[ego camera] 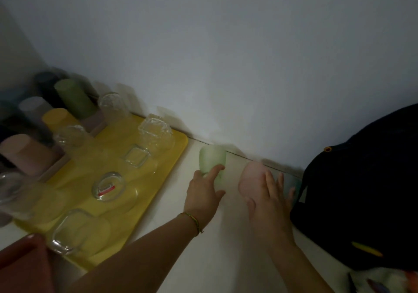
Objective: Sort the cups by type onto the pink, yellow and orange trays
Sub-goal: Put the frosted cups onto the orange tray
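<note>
1. pale green cup (212,158): frosted, at the bench's (226,258) back edge against the wall (226,55), just off the right edge of the yellow tray (178,142). Your left hand (203,199) holds it, forefinger across its side and thumb below.
2. pink cup (252,179): beside the green one, also at the back edge. Your right hand (269,202) lies against it with fingers straight and spread. Blur hides whether the thumb clasps it.
3. teal cup (294,185): behind your right fingers, partly hidden by the black cap (362,191), which covers the bench's right end.
4. open room: bare bench runs from the cups forward to the near edge, between yellow tray and cap.
5. yellow tray, contents: clear glasses (156,134) spread across it with gaps between them.
6. pink tray (57,162): beyond the yellow tray's left edge, holding coloured plastic tumblers (74,98), upended and packed close.
7. orange tray (22,258): one corner only, at the bench's near left.
</note>
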